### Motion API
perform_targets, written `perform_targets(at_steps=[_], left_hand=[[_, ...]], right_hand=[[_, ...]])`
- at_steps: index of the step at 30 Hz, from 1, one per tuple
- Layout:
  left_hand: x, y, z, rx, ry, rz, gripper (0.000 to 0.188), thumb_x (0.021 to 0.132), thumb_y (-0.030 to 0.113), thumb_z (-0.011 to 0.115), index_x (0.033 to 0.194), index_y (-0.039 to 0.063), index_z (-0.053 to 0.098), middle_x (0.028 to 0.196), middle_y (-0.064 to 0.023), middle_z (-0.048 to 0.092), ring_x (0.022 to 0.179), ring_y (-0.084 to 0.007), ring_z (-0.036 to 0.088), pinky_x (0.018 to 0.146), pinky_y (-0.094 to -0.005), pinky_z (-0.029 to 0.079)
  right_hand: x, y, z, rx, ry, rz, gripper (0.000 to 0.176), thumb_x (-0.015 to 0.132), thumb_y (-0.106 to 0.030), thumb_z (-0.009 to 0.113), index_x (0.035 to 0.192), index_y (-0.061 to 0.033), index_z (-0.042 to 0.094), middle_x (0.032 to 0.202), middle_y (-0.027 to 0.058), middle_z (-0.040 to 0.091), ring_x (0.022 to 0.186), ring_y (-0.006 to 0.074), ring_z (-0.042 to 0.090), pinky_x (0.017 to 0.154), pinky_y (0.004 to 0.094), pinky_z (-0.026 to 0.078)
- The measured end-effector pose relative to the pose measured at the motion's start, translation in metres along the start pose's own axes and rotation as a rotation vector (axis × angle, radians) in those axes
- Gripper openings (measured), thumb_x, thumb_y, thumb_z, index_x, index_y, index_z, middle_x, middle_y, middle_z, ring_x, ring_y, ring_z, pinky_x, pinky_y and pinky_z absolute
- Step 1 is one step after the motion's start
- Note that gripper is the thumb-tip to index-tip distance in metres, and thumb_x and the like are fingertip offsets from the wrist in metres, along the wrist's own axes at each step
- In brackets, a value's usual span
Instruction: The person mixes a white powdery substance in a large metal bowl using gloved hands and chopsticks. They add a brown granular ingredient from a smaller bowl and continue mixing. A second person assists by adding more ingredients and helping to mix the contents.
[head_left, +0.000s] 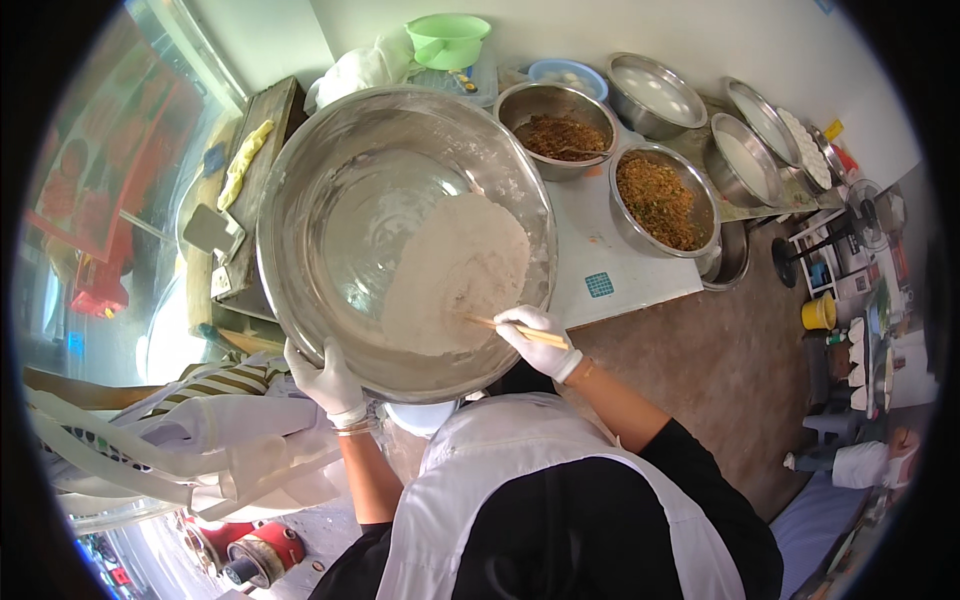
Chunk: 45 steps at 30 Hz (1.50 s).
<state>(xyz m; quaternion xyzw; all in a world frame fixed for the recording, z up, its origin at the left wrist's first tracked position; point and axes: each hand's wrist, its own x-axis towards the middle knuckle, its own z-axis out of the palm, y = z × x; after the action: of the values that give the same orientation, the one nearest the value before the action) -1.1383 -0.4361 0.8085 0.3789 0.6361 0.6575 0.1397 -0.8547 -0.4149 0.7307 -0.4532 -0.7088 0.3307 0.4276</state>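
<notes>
A large stainless steel basin (294, 195) fills the space before me, tipped a little so its inside shows. Pale flour-like powder (457, 262) is heaped across its right and lower part; the shiny bottom is bare on the left. My left hand (328, 377), in a white glove, grips the near-left rim, its thumb over the edge. Wooden chopsticks (551, 339) are held in my gloved right hand (536, 345) at the near-right rim. Their tips reach into the powder. What supports the basin underneath is mostly hidden.
On the white table (652, 289) to the right stand steel bowls of brown minced filling (566, 137) and orange-brown filling (656, 199). Beyond are a steel bowl of whitish contents (652, 96) and a green plastic basin (448, 41). A wooden ledge (255, 165) with a yellow cloth (246, 165) runs along the left.
</notes>
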Motion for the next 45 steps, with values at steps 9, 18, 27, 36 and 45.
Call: perform_targets(at_steps=[9, 18, 27, 36, 45], left_hand=[[0.001, -0.004, -0.003, -0.008, -0.007, -0.027, 0.04, 0.078, -0.002, 0.054, 0.118, -0.009, 0.049, 0.106, -0.0106, 0.059, 0.094, -0.0171, 0.055, 0.087, -0.0277, 0.042], [0.0, -0.007, -0.004, -0.02, 0.0, -0.025, 0.041, 0.078, -0.002, 0.053, 0.118, -0.008, 0.049, 0.105, -0.0097, 0.059, 0.091, -0.0163, 0.055, 0.085, -0.0275, 0.043], [-0.001, -0.005, -0.004, -0.055, -0.011, -0.045, 0.041, 0.077, -0.003, 0.054, 0.118, -0.008, 0.049, 0.104, -0.0089, 0.059, 0.091, -0.0147, 0.055, 0.084, -0.0267, 0.043], [-0.009, -0.004, 0.003, -0.129, 0.016, -0.097, 0.036, 0.075, -0.005, 0.052, 0.111, -0.005, 0.052, 0.099, -0.0058, 0.058, 0.086, -0.0113, 0.054, 0.081, -0.024, 0.043], [-0.017, 0.002, 0.007, -0.158, -0.018, -0.134, 0.039, 0.076, -0.006, 0.053, 0.115, -0.006, 0.05, 0.102, -0.0064, 0.058, 0.087, -0.0125, 0.054, 0.082, -0.0246, 0.043]], right_hand=[[0.028, 0.006, -0.004, -0.175, 0.142, 0.095, 0.012, 0.083, -0.011, 0.065, 0.092, -0.0035, 0.065, 0.088, 0.009, 0.065, 0.081, 0.0226, 0.063, 0.073, 0.0314, 0.05], [0.013, 0.025, -0.018, 0.16, 0.03, 0.269, 0.017, 0.088, -0.011, 0.059, 0.1, 0.0006, 0.064, 0.09, 0.0075, 0.066, 0.081, 0.0139, 0.065, 0.072, 0.0243, 0.052], [0.011, 0.043, -0.016, -0.081, 0.133, 0.102, 0.017, 0.089, -0.01, 0.06, 0.1, 0.0012, 0.064, 0.096, 0.0078, 0.065, 0.085, 0.0141, 0.064, 0.074, 0.025, 0.053], [0.012, 0.034, -0.03, 0.255, 0.066, 0.396, 0.019, 0.091, -0.013, 0.058, 0.102, 0.0014, 0.064, 0.095, 0.0079, 0.066, 0.085, 0.0146, 0.065, 0.076, 0.0252, 0.053], [-0.001, 0.027, -0.025, 0.34, 0.119, 0.429, 0.017, 0.088, -0.012, 0.061, 0.099, -0.0004, 0.066, 0.091, 0.009, 0.066, 0.081, 0.0166, 0.065, 0.073, 0.0263, 0.051]])
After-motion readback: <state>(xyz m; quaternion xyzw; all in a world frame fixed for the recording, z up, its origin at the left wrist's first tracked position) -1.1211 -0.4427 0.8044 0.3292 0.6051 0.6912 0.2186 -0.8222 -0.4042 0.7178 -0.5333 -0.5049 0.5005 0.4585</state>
